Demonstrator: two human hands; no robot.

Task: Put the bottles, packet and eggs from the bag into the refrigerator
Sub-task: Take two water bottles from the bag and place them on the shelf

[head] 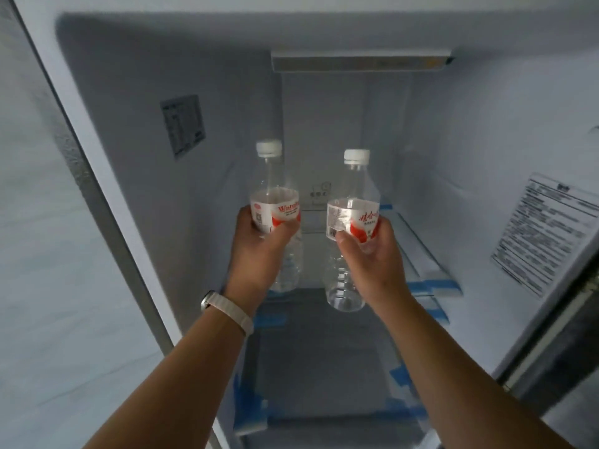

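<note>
Both bottles stand upright, long axes vertical, caps above the fingers and bases below them, inside the open refrigerator (129,92). The left hand (259,247) is wrapped round the red-and-white label of the left water bottle (275,196). The right hand (372,251) grips the right water bottle (353,189) at its label too, thumb on the near side and fingers curled round the far side. The two bottles are apart, side by side, each hand level with the other, so neither is nearer the goal.

What the set-down turns on, I judge, is the gap under the bases. The glass shelf (324,351) lies below and slightly nearer than the fingers (clear glass, so whether the bases already touch a surface cannot be told). Blue tape (270,319) marks the shelf corners just below the left wrist.

Nothing stands between the bottles and the back wall. A side ledge (418,251) runs just right of the right fingers, and a wristwatch (227,312) sits on the left wrist. Bag, packet and eggs are out of view.
</note>
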